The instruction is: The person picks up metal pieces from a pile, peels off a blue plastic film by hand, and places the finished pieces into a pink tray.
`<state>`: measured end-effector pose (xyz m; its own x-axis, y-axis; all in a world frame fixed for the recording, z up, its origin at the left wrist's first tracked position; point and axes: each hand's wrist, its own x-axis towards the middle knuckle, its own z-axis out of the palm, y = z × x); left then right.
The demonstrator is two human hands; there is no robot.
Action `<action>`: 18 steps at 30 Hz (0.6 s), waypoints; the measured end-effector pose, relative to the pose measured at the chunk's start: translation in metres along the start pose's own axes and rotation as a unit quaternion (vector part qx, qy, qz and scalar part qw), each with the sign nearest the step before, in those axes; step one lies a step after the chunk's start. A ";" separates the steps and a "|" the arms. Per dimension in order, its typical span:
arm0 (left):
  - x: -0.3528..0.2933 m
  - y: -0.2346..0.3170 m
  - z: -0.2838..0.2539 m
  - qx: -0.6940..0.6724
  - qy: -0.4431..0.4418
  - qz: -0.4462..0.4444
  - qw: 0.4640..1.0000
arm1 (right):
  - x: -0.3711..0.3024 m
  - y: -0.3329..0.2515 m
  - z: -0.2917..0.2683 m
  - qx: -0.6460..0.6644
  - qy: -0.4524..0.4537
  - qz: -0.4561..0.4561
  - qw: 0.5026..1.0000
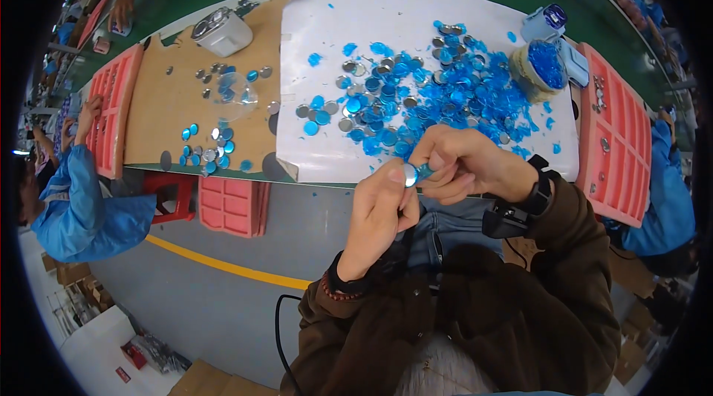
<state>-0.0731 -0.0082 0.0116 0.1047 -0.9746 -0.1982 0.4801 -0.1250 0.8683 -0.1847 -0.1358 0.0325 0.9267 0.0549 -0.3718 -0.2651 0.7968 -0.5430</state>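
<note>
My left hand [377, 207] and my right hand [471, 164] meet just off the table's front edge. Between the left thumb and fingers is pinched a small round silver metal disc [409, 175]. The closed fingers of my right hand grip a bit of blue film [425, 171] at the disc's right side; whether the film still sticks to the disc I cannot tell. Beyond the hands, a heap of blue film pieces and discs [460, 92] spreads over a white sheet [327, 32]. Some of those discs show bare silver, others are blue-faced.
Brown paper [160, 99] on the left holds a white container [223, 32], a clear round dish [235, 95] and scattered discs [210, 152]. A tub of blue film [538, 69] stands at right. Pink compartment trays [117, 110] [615, 136] flank the table, with people in blue beside them.
</note>
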 end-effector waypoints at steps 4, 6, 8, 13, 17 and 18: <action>0.000 -0.010 -0.001 -0.016 0.141 0.084 0.986 | -0.008 0.000 0.003 -0.001 0.064 -0.148 0.987; 0.004 -0.009 -0.012 -0.067 0.197 0.102 0.973 | -0.008 0.001 0.003 -0.002 0.091 -0.220 0.971; 0.004 -0.009 -0.019 -0.093 0.227 0.110 0.963 | -0.007 0.001 0.002 -0.003 0.106 -0.254 0.961; 0.007 -0.017 -0.033 -0.290 0.011 0.109 0.951 | 0.001 -0.006 -0.007 -0.707 0.331 -0.224 0.584; 0.011 -0.019 -0.038 -0.331 -0.013 0.109 0.937 | 0.010 -0.018 -0.014 -0.847 0.314 -0.227 0.363; 0.011 -0.017 -0.038 -0.323 0.004 0.099 0.941 | 0.016 -0.022 -0.014 -0.859 0.312 -0.250 0.320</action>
<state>-0.0471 -0.0093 -0.0231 0.2529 -0.9652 -0.0672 0.8797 0.2005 0.4311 -0.1682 -0.1605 0.0282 0.8757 -0.3801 0.2977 -0.3782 -0.9233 -0.0663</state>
